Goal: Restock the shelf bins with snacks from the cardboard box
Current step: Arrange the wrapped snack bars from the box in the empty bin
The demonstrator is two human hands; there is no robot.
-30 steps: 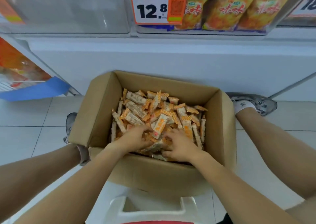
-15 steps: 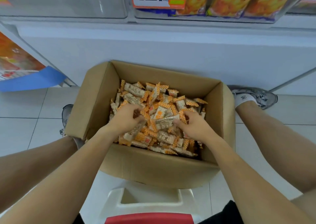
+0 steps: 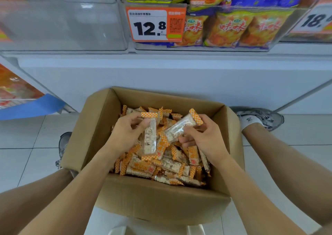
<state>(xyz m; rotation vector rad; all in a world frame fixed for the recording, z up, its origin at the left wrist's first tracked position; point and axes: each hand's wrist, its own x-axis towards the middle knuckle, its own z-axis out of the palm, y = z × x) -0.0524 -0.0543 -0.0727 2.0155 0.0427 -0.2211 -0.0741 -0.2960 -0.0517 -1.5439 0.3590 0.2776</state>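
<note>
An open cardboard box (image 3: 158, 198) stands on the floor in front of me, filled with several wrapped snack bars (image 3: 161, 166) with orange checked ends. My left hand (image 3: 124, 136) grips a handful of bars, one of them (image 3: 150, 139) hanging upright just above the pile. My right hand (image 3: 203, 139) grips another bunch, with one bar (image 3: 181, 125) tilted up toward the right. Above, a clear shelf bin (image 3: 61, 19) at the upper left looks bare inside.
To the right, another clear bin (image 3: 233, 46) holds orange snack bags behind a 12.8 price tag (image 3: 156, 24). A white shelf base (image 3: 161, 73) runs behind the box. My shoes (image 3: 264, 118) flank the box on the tiled floor. A white stool (image 3: 118, 231) sits under me.
Both hands have closed on bars and lifted them up out of the pile. The view has tilted upward, showing more of the shelf bins.
</note>
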